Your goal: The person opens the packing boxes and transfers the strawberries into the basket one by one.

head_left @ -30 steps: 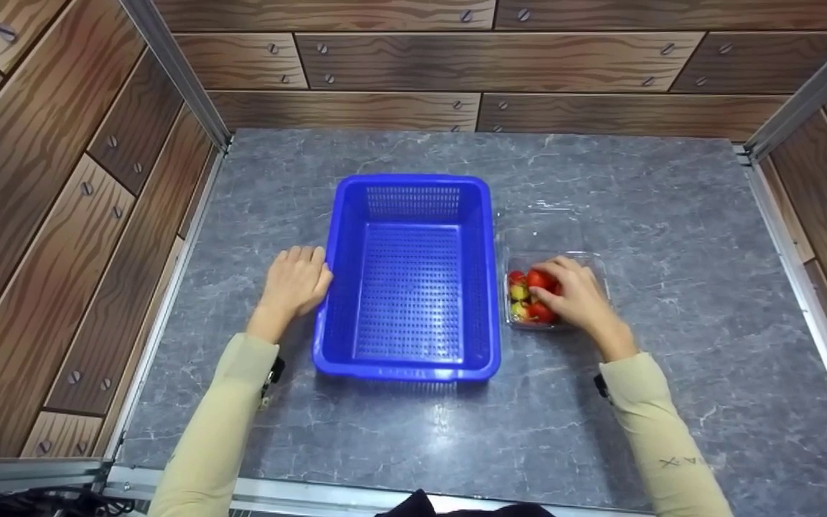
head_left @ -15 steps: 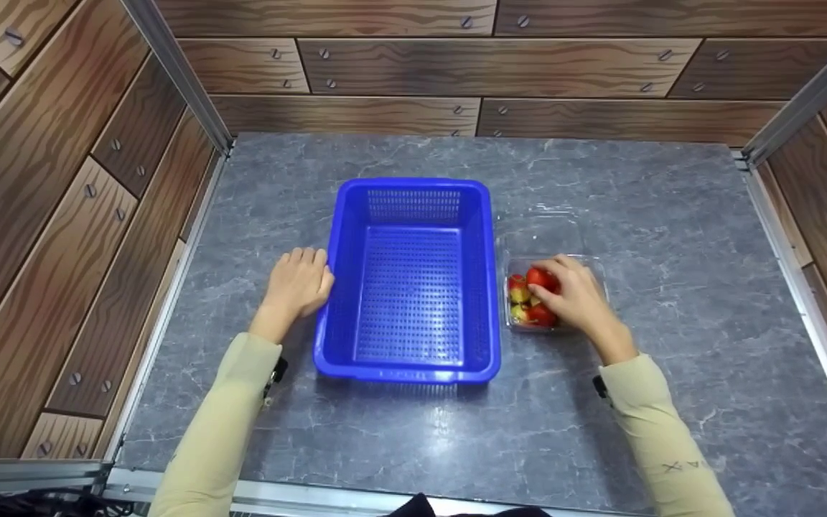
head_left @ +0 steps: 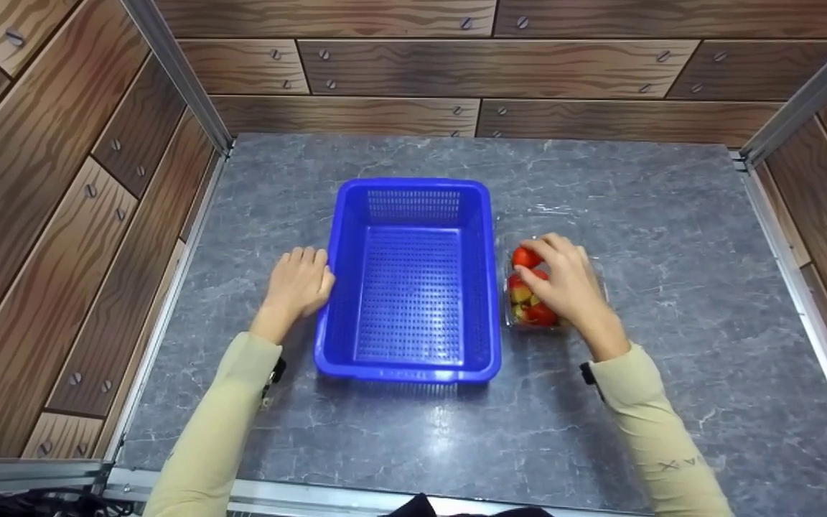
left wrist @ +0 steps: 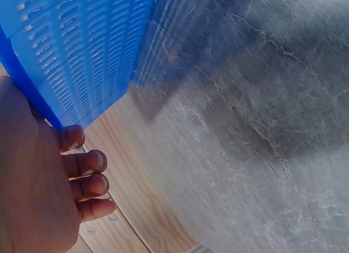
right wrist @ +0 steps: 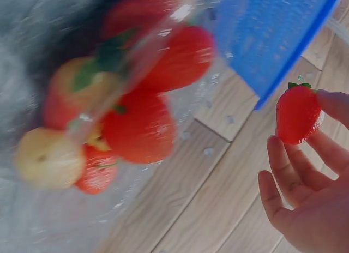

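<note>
My left hand point(head_left: 297, 286) grips the left rim of a blue plastic basket point(head_left: 406, 375), its thumb hidden in the left wrist view. With thumb and fingers, my right hand point(head_left: 564, 283) pinches a red strawberry point(right wrist: 299, 114), which has green leaves on top. That strawberry is held above a clear plastic box point(head_left: 507, 312), to the right of the basket. Inside the box lie several strawberries point(right wrist: 139, 127) and yellow-red fruits point(right wrist: 49, 157), partly covered by my right hand in the head view.
The box's clear lid point(head_left: 546, 210) lies folded back behind it. A grey marbled tabletop point(head_left: 679, 237) lies under everything. Wood-patterned walls point(head_left: 492, 68) with metal edge strips enclose the back and sides.
My right hand has lifted the strawberry out of the box and moved slightly left and away from the body. My left hand stays on the basket rim.
</note>
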Available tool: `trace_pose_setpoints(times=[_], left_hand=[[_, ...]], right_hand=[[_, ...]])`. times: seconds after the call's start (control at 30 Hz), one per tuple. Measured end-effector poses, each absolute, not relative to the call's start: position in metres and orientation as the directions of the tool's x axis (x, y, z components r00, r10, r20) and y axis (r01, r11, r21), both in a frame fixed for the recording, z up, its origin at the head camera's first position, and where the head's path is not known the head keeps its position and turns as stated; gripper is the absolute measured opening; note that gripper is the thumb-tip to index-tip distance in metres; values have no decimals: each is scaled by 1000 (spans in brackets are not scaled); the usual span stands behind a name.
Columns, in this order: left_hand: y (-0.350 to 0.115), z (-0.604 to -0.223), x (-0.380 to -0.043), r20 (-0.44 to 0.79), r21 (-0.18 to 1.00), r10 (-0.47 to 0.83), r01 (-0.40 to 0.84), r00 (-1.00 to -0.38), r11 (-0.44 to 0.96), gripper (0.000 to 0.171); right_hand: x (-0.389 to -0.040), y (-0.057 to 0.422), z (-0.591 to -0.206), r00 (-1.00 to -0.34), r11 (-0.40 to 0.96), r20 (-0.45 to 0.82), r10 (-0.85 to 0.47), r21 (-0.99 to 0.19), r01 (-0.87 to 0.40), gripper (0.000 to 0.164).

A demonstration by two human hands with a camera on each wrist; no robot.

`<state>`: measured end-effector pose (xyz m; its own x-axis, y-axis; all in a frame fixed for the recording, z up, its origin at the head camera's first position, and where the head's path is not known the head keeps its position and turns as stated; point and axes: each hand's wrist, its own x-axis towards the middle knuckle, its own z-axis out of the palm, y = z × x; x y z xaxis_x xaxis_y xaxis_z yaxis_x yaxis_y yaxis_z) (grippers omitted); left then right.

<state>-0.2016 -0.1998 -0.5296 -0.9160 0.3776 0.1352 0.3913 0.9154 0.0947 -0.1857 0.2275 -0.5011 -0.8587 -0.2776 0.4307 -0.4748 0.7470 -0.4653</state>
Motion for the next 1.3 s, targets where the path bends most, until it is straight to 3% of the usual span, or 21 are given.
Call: trace_pose_setpoints(times=[0.67,0.97,1.3], left_hand=[[-201,-531,-199,134,117,382,397,-914,910,28],[-201,-532,-201,122,124,385,399,-915,909,29],[-202,-532,-202,125,132,379,394,-917,909,30]], right_hand=[[-205,158,-487,-824,704,384,-416,-437,-559,35],[-216,122,-483,-777,683,369,-510,-375,-626,33],[-230,79,-468,-829,724,256,-498,-404,-560,29]])
